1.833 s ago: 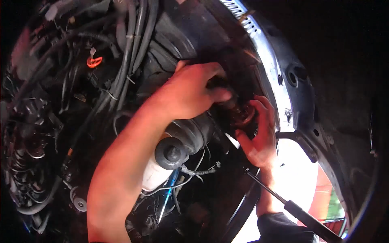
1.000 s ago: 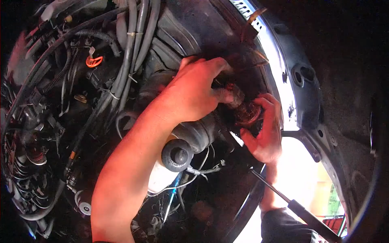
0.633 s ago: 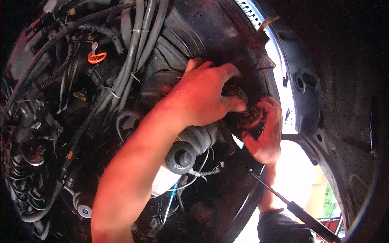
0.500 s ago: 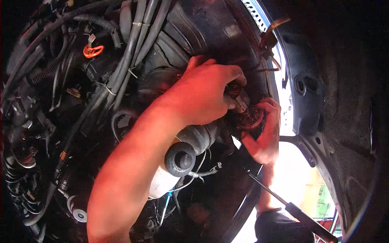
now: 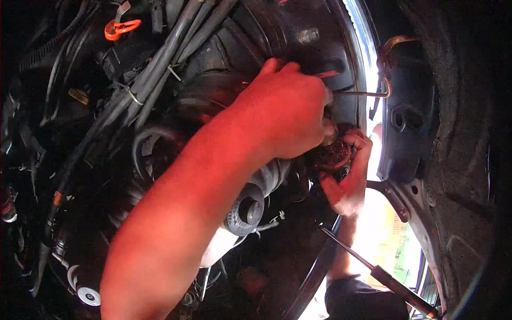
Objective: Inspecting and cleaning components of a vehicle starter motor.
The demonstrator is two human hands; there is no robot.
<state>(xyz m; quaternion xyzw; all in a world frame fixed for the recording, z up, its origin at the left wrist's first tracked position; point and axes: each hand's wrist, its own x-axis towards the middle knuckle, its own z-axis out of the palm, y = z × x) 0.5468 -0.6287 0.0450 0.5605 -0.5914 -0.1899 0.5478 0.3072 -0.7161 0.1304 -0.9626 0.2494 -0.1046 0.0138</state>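
My left hand (image 5: 290, 112) reaches across the engine bay with its fingers curled over a small dark part (image 5: 327, 114), mostly hidden by the hand, at the upper end of a round reddish-brown part (image 5: 330, 156). My right hand (image 5: 352, 176) grips that round part from the right and below, thumb on one side and fingers hooked round the other. A thin bent metal line (image 5: 362, 94) runs just above both hands. Below my left forearm is a pale reservoir (image 5: 216, 250) with a round dark cap (image 5: 246, 210).
Bundled hoses (image 5: 160, 69), an orange loop handle (image 5: 122, 29) and dense engine parts fill the left. A gas strut (image 5: 386, 277) crosses the lower right beside a dark bent body panel (image 5: 453, 160). Bright daylight shows through the gap behind my right arm.
The view has shifted, so hoses and engine parts sit further left. My left hand has moved slightly up and right, now covering more of the small part. My right hand still grips the round part.
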